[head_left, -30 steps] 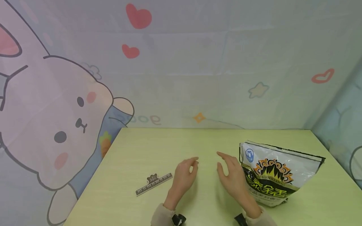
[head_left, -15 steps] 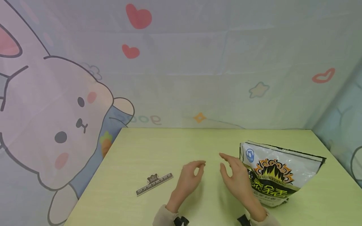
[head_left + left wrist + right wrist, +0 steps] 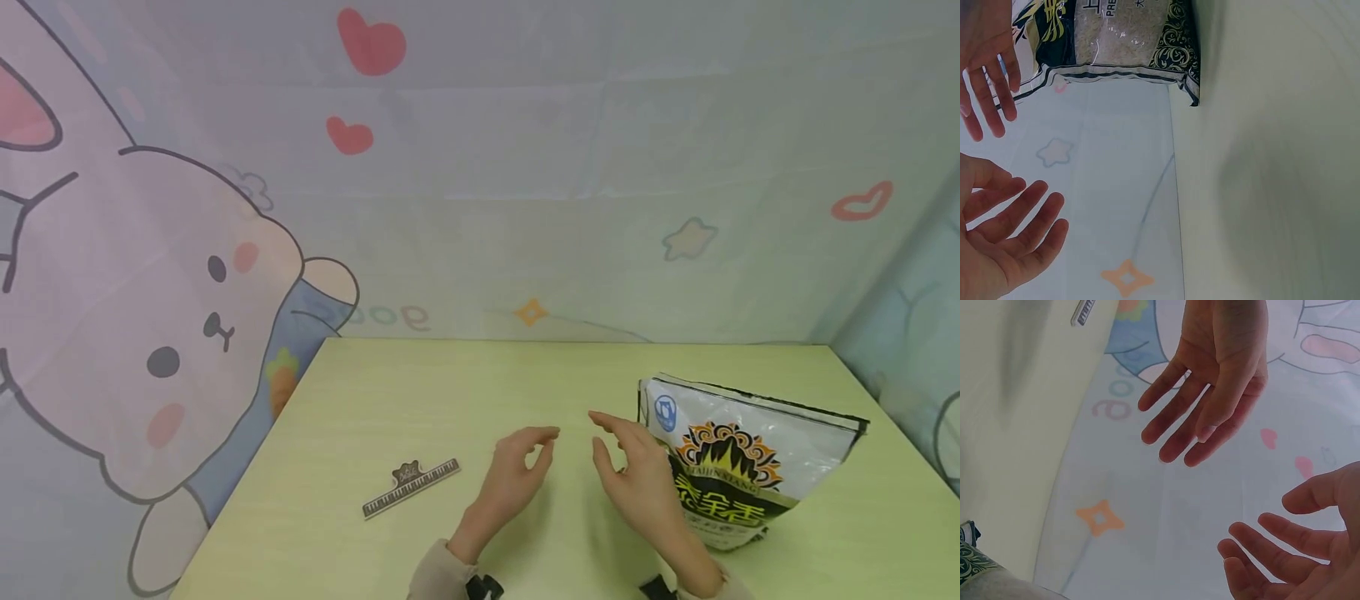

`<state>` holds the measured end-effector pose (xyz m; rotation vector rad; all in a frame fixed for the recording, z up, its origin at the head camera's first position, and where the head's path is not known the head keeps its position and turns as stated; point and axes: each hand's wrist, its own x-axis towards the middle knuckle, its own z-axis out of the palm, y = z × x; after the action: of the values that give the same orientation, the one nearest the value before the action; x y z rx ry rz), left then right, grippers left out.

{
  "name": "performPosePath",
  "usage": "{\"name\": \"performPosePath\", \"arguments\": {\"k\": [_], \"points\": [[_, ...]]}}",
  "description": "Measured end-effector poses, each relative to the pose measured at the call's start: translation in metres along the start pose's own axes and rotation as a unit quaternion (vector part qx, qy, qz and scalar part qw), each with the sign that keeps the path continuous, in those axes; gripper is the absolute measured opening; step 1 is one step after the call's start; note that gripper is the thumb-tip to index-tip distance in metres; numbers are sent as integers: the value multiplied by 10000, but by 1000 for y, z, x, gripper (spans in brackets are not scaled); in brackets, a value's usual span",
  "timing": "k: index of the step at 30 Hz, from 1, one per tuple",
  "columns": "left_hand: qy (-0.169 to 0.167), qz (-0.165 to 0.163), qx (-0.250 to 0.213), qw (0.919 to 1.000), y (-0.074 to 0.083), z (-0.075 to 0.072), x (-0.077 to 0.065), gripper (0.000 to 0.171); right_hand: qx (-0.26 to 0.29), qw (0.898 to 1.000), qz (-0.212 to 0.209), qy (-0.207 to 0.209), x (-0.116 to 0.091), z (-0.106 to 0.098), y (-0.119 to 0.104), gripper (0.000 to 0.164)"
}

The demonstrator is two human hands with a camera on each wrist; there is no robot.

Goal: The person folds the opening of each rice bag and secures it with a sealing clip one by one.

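Ahead of you, the table (image 3: 450, 392) extends to its far edge, and the printed cloth (image 3: 525, 167) hangs behind it. The piano-pattern clip (image 3: 411, 489) lies to the left, apart from your left hand (image 3: 516, 473). The bag (image 3: 750, 450) stands just beside your right hand (image 3: 641, 483), which hides part of its left side in the head view. Both your hands are released, fingers loosely bent, above the table.

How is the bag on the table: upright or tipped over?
Upright: the bag rests on its lower end on the table, with its black-edged top highest and its printed front showing.
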<state>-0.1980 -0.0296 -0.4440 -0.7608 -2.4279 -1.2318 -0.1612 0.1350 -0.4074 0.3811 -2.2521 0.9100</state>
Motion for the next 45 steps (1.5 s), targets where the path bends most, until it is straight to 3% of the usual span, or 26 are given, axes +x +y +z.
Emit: {"name": "performPosePath", "arguments": {"k": [11, 22, 29, 45], "points": [[312, 116, -182, 9993, 2, 7, 0, 22, 49, 9993, -285, 229, 1, -9, -2, 31], [376, 44, -291, 9989, 6, 16, 1, 23, -33, 9996, -111, 260, 2, -24, -4, 32], [489, 137, -365, 9980, 8, 20, 2, 23, 75, 9982, -372, 457, 2, -31, -4, 35], [281, 26, -452, 9986, 12, 21, 3, 29, -43, 9959, -533, 727, 0, -40, -4, 29]]}}
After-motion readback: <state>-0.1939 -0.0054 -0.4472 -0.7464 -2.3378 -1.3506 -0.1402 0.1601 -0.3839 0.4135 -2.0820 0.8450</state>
